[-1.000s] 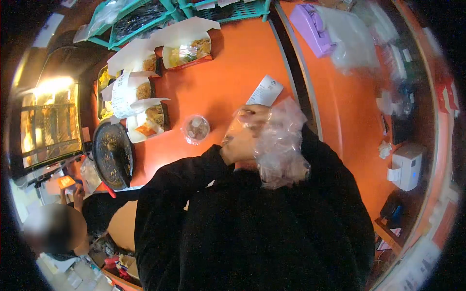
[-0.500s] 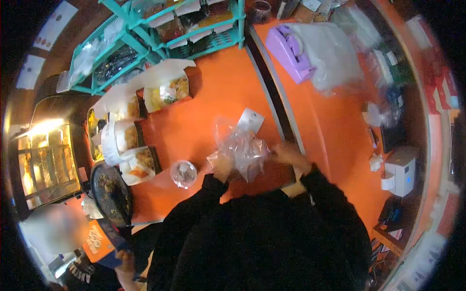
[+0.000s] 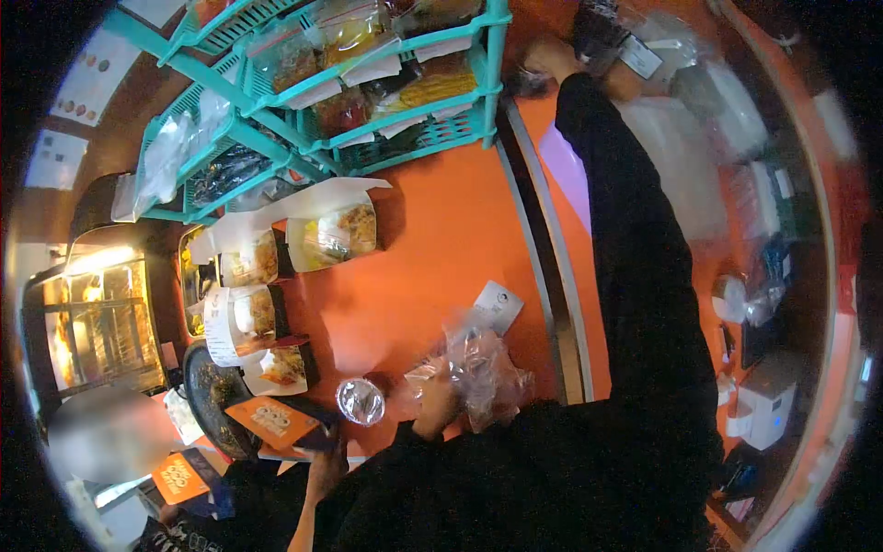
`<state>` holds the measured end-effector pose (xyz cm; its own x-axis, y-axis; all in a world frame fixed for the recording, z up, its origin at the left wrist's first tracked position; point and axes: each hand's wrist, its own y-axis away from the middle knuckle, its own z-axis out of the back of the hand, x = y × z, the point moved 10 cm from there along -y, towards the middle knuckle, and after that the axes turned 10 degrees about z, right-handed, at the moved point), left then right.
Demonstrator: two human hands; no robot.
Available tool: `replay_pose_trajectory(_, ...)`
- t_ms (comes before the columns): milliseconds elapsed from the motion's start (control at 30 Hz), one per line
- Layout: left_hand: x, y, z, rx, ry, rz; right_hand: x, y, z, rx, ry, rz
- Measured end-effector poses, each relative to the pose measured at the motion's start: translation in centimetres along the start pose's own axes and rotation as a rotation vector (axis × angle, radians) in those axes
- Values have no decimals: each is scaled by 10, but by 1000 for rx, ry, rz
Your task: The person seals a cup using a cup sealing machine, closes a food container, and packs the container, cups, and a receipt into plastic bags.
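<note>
My left hand (image 3: 436,405) is closed on the near left side of a crumpled clear plastic bag (image 3: 487,373) on the orange counter. A white printed slip (image 3: 497,307) lies at the bag's far edge. Left of that hand stands a round clear container (image 3: 360,402) with a shiny top. My right hand (image 3: 552,60) is stretched far forward, over a small see-through cup (image 3: 528,83) beside the teal rack. Its fingers are blurred, and I cannot see whether they hold anything.
Several open food boxes (image 3: 331,237) line the left, below a teal rack (image 3: 405,143) of packets. A dark round pan (image 3: 213,396) and a lit warmer (image 3: 101,322) sit farther left. A co-worker's hand (image 3: 326,465) holds an orange-and-navy box (image 3: 276,421).
My right hand has left the plastic bag and reached forward to the cup. My left hand stays at the bag. The co-worker's hand has brought an orange box over the counter's edge.
</note>
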<state>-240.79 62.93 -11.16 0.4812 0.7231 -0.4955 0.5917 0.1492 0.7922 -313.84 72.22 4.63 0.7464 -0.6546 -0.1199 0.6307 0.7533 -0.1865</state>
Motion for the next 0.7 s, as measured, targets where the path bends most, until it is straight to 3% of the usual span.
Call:
replay_pose_trajectory(100, 2, 54, 77, -90, 50, -27, -1, -9, -22, 168, -35, -15)
replay_pose_trajectory(167, 7, 60, 81, -96, 37, -52, -1, -17, -22, 173, -31, -1)
replay_pose_trajectory(300, 6, -26, -58, -80, -286, -183, -2, -22, -12, 111, -5, 8)
replay_pose_trajectory(367, 1, -63, -138, -60, -585, -385, -1, -22, -5, 79, -1, 10)
replay_pose_trajectory(433, 3, -81, -178, -3, -585, -444, -3, -20, 0, 46, 14, 10)
replay_pose_trajectory(467, 5, -83, -185, 83, -274, -255, -3, -20, 5, 26, 18, 7)
replay_pose_trajectory(500, 7, -84, -188, 83, -283, -236, -3, -20, 10, 11, 22, 6)
replay_pose_trajectory(700, 16, -81, -177, 26, -707, -295, -10, -10, 55, -108, -17, -40)
